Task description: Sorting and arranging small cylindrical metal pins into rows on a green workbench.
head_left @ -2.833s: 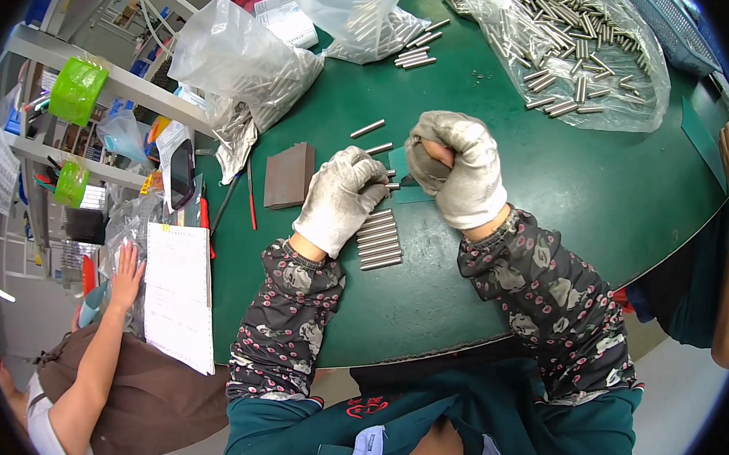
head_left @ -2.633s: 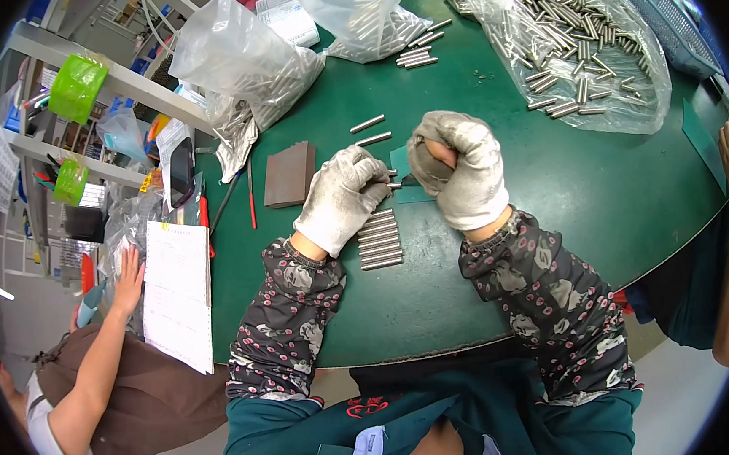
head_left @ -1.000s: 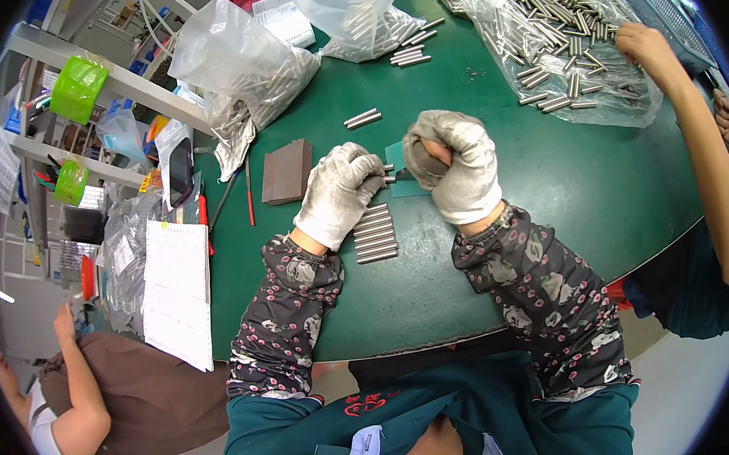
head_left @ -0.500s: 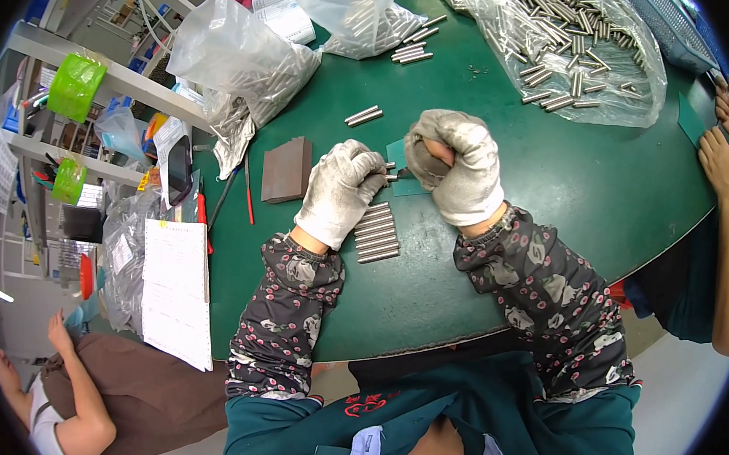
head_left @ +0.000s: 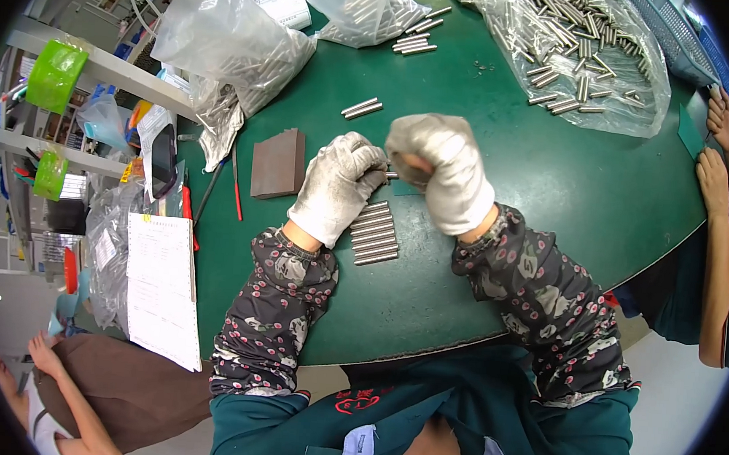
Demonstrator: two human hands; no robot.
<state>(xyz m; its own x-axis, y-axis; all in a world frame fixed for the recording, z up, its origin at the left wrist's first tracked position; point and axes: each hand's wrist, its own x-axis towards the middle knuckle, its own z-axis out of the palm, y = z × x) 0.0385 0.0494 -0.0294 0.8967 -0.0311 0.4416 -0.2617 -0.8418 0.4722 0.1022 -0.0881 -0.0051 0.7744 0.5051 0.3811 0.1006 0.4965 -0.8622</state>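
Observation:
My left hand (head_left: 333,187), in a whitish glove, is closed on a short steel pin (head_left: 392,176), whose end pokes out past the fingertips. Right beside it, my right hand (head_left: 446,166), gloved too, is curled into a fist. What that fist grips is hidden by the fingers. A row of several steel pins (head_left: 374,234) lies side by side just below my left hand. Part of a green sheet (head_left: 405,190) shows under my right hand. To the left sits a brown block (head_left: 278,164), and two loose pins (head_left: 362,108) lie beyond it.
Clear bags of pins (head_left: 233,45) stand at the back left; an opened bag (head_left: 580,52) spills pins at the back right, near a blue basket (head_left: 674,38). Papers (head_left: 161,289), a phone (head_left: 164,161) and a red-handled tool (head_left: 236,186) lie left. Other people sit on both sides.
My right hand has moved left and slightly up, closer to my left hand, covering more of the green sheet. The dark tip seen under it before is now hidden. My left hand keeps its grip.

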